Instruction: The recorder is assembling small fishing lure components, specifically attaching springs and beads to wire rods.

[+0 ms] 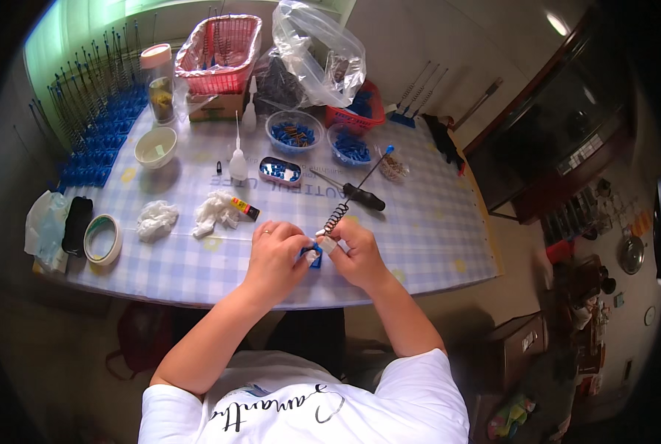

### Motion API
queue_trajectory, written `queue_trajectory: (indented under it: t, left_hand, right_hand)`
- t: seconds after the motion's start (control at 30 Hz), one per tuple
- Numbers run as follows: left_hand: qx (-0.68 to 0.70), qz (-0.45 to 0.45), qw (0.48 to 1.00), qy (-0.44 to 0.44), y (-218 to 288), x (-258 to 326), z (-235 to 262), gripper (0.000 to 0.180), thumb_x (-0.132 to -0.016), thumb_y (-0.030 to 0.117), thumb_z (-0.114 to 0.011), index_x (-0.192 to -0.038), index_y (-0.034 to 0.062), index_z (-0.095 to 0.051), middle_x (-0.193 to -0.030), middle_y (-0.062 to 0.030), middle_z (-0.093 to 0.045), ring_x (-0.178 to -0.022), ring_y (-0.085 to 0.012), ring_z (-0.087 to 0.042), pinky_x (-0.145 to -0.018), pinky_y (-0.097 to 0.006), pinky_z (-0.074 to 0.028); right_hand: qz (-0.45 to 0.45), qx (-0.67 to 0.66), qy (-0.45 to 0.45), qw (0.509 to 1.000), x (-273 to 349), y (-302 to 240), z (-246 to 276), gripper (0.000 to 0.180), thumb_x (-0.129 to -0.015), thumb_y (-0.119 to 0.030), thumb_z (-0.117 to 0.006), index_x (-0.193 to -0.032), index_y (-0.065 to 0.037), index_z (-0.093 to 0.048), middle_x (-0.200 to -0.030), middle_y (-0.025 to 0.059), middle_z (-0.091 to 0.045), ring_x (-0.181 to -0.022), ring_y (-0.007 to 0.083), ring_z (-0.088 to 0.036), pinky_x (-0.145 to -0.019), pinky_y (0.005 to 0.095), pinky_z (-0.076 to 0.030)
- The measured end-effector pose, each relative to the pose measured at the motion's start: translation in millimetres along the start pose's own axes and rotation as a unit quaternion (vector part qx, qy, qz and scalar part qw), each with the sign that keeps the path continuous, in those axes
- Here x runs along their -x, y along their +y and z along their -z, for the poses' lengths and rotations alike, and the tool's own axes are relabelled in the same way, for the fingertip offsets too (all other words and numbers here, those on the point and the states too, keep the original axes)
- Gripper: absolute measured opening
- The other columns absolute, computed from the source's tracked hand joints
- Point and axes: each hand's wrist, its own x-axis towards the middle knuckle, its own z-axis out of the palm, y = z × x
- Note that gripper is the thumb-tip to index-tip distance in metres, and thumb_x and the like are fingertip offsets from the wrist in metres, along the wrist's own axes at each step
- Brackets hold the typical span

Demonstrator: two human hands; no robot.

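Near edge of the table [419,244]: my two hands meet here, close together.
Left hand [275,255]: my fingers are closed on a small blue piece [313,257].
Right hand [354,255]: it pinches the bottom of a thin rod with a spring [336,217] on it. One finger has white tape.
Rod: it leans up and far to the right, ending in a blue tip [390,149].
Just past my hands: a black-handled screwdriver [360,194].
Left side: a tape roll [102,239] and crumpled white tissue [156,219].
Far side: two bowls of blue parts [293,133] and a pink basket [222,53].
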Motion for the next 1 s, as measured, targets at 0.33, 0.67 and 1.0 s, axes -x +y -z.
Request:
queue_trajectory:
  t: [0.33,0.67,1.0]
  left_hand:
    - [-0.002,0.008,1.000,-0.013,-2,2,-1,0.021,-0.068,0.005,-0.070,-0.088,0.0101,-0.071,-0.092,-0.0044,-0.063,-0.096,-0.0258,-0.058,-0.096,-0.045,-0.038]
    - [0.003,0.001,1.000,-0.006,-1,1,-1,0.021,-0.065,0.001,-0.069,-0.085,0.0079,-0.069,-0.092,-0.0051,-0.063,-0.099,-0.0267,-0.058,-0.096,-0.045,-0.038]
    - [0.009,-0.008,1.000,-0.008,-5,1,-1,0.021,-0.064,0.000,-0.070,-0.084,0.0076,-0.069,-0.092,-0.0048,-0.063,-0.098,-0.0262,-0.058,-0.094,-0.043,-0.039]
  right_hand:
    - [0.003,0.000,-0.003,1.000,2,0,-2,0.015,-0.075,0.001,-0.067,-0.086,-0.003,-0.057,-0.079,0.0116,-0.060,-0.072,0.0277,-0.059,-0.063,0.0351,-0.047]
    - [0.011,0.039,-0.007,0.999,3,-7,-1,0.016,-0.073,0.003,-0.066,-0.086,-0.003,-0.058,-0.081,0.0128,-0.061,-0.076,0.0318,-0.060,-0.066,0.0370,-0.048]
    - [0.001,0.026,-0.016,1.000,-2,-13,0,0.016,-0.070,0.005,-0.063,-0.082,-0.002,-0.056,-0.077,0.0118,-0.058,-0.072,0.0296,-0.059,-0.063,0.0370,-0.046]
